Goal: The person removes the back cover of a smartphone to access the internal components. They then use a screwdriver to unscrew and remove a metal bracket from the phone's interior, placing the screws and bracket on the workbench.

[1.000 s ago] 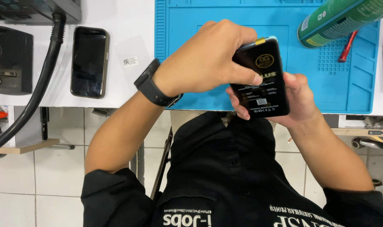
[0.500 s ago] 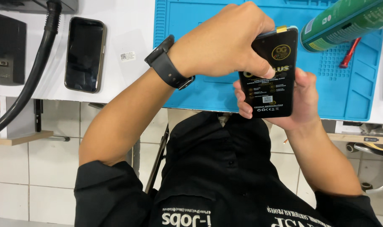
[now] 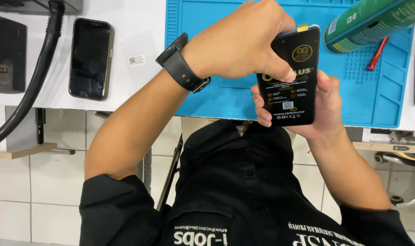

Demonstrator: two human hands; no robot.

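Holding black phone screen panel [image 3: 289,77] over blue mat [image 3: 207,98], near edge | right hand [image 3: 328,107] grip clamped behind it | left hand [image 3: 237,43] grip pinched on its upper half | steadier by the edges, I'd judge

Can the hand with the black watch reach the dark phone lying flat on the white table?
Probably yes. The left hand is busy pinching the black phone screen panel, but only bare white table lies between it and the dark phone.
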